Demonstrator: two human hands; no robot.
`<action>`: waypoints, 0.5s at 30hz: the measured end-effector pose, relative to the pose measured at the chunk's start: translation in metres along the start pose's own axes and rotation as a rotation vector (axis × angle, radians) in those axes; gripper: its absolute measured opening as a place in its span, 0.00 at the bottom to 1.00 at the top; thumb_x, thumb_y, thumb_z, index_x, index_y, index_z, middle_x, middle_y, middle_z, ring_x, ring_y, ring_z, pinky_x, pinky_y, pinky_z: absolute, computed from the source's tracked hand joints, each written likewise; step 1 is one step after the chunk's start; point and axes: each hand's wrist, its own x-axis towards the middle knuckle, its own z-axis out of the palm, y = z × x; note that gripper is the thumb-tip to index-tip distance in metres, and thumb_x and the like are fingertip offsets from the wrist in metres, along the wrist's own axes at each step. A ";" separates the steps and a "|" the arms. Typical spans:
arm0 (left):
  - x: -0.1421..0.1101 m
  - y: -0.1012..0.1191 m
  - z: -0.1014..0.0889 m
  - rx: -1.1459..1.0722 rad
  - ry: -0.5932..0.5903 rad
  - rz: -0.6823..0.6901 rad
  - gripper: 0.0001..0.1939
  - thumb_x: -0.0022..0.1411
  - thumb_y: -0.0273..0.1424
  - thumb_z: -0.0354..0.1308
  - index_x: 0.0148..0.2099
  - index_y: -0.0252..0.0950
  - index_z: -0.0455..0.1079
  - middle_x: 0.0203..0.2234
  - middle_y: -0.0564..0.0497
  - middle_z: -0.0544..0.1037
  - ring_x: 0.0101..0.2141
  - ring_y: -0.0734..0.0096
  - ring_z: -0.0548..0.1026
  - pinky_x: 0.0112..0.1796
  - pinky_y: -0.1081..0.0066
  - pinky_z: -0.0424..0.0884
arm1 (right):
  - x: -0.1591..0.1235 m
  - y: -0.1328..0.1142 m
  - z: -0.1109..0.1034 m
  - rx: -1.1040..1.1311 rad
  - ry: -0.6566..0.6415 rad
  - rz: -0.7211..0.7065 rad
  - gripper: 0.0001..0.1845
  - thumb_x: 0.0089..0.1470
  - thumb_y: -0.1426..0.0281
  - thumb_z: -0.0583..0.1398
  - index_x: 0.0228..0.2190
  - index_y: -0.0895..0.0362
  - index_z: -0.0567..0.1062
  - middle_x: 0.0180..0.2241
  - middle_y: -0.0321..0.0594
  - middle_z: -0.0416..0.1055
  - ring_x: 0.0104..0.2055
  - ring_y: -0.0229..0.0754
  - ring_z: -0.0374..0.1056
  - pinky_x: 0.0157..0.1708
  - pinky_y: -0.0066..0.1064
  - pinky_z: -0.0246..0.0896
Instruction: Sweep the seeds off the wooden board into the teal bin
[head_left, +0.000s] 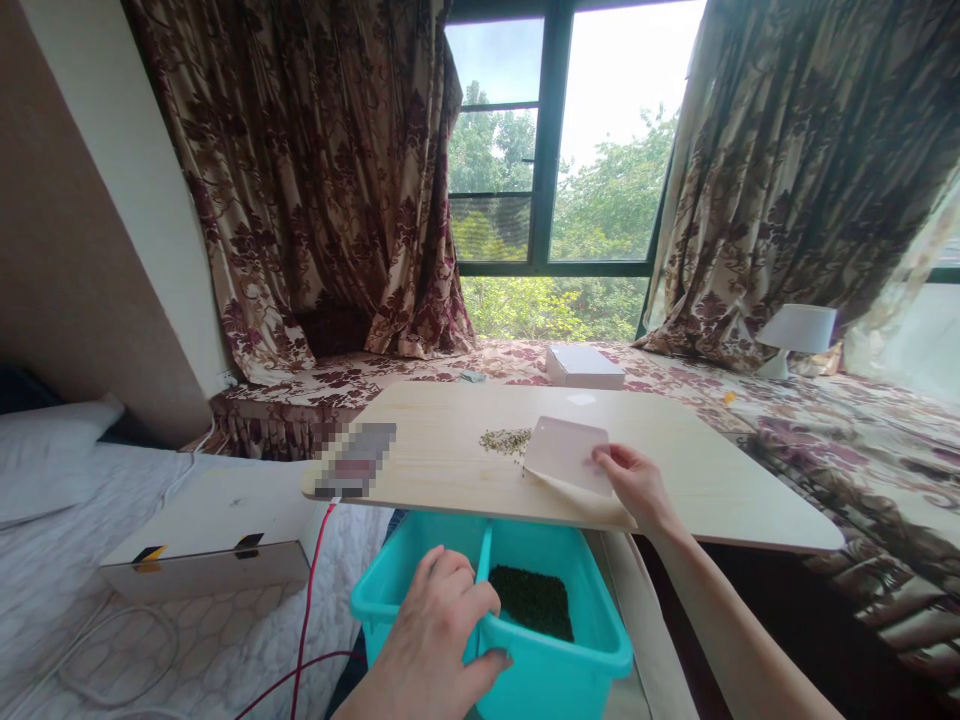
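The grains (501,440) lie on the table (435,415), partly behind the pale card (566,452) pinched in my right hand (636,482); my left hand (442,620), half-closed on the tub's (555,680) front rim, hides much of one compartment; the dark contents (532,602) look too fine to make out.

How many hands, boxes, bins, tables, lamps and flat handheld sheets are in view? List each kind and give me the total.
Hands, left and right: 2
White boxes: 2
Turquoise bin: 1
Table: 1
Lamp: 1
Flat sheet: 1
Total: 8
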 end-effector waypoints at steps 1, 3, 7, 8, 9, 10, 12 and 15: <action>0.000 0.000 0.000 0.003 0.000 0.002 0.12 0.48 0.25 0.65 0.33 0.39 0.66 0.31 0.56 0.68 0.40 0.65 0.66 0.53 0.56 0.54 | 0.000 -0.001 0.001 0.004 -0.002 0.001 0.13 0.41 0.62 0.60 0.26 0.58 0.77 0.26 0.42 0.78 0.28 0.44 0.71 0.30 0.31 0.63; 0.000 0.001 -0.001 0.006 -0.002 0.003 0.12 0.47 0.25 0.65 0.33 0.39 0.66 0.31 0.56 0.68 0.41 0.65 0.66 0.53 0.56 0.54 | 0.000 -0.003 0.003 0.000 0.001 -0.002 0.13 0.41 0.62 0.60 0.25 0.58 0.77 0.26 0.42 0.78 0.28 0.44 0.72 0.30 0.31 0.63; 0.001 0.002 -0.004 -0.004 -0.012 -0.013 0.12 0.47 0.25 0.66 0.33 0.39 0.66 0.31 0.56 0.69 0.40 0.65 0.66 0.52 0.57 0.55 | 0.001 -0.005 0.001 -0.034 0.051 -0.014 0.14 0.41 0.61 0.60 0.27 0.58 0.78 0.27 0.43 0.78 0.30 0.45 0.72 0.29 0.31 0.63; 0.001 0.002 -0.004 -0.008 -0.014 -0.018 0.12 0.48 0.25 0.66 0.33 0.39 0.66 0.31 0.55 0.69 0.40 0.65 0.66 0.52 0.57 0.55 | 0.002 -0.005 0.001 -0.036 0.062 -0.015 0.14 0.41 0.61 0.60 0.27 0.58 0.78 0.27 0.43 0.78 0.30 0.45 0.72 0.29 0.31 0.63; 0.001 0.002 -0.004 -0.010 -0.017 -0.019 0.12 0.48 0.25 0.66 0.33 0.39 0.66 0.31 0.55 0.69 0.40 0.65 0.66 0.51 0.58 0.55 | 0.002 -0.005 0.001 -0.031 0.065 -0.014 0.14 0.42 0.61 0.60 0.27 0.58 0.78 0.27 0.43 0.78 0.30 0.45 0.72 0.29 0.31 0.63; 0.001 0.003 -0.004 -0.011 -0.019 -0.019 0.12 0.48 0.26 0.66 0.33 0.39 0.66 0.31 0.55 0.69 0.40 0.65 0.66 0.51 0.58 0.55 | 0.002 -0.005 0.001 -0.021 0.062 -0.013 0.15 0.42 0.61 0.60 0.27 0.58 0.78 0.27 0.43 0.78 0.30 0.45 0.72 0.29 0.31 0.63; 0.000 0.002 -0.004 -0.011 -0.017 -0.014 0.12 0.48 0.26 0.66 0.33 0.39 0.66 0.31 0.55 0.69 0.41 0.64 0.66 0.51 0.58 0.56 | 0.003 -0.004 0.003 0.009 0.042 -0.006 0.14 0.41 0.61 0.60 0.27 0.59 0.77 0.27 0.43 0.78 0.29 0.44 0.72 0.29 0.31 0.63; -0.001 -0.001 -0.002 -0.009 -0.019 -0.010 0.12 0.48 0.25 0.65 0.34 0.39 0.66 0.31 0.55 0.69 0.41 0.64 0.66 0.51 0.57 0.55 | 0.004 -0.003 0.006 0.037 0.014 0.006 0.14 0.41 0.61 0.60 0.26 0.59 0.77 0.26 0.42 0.78 0.28 0.43 0.71 0.28 0.31 0.63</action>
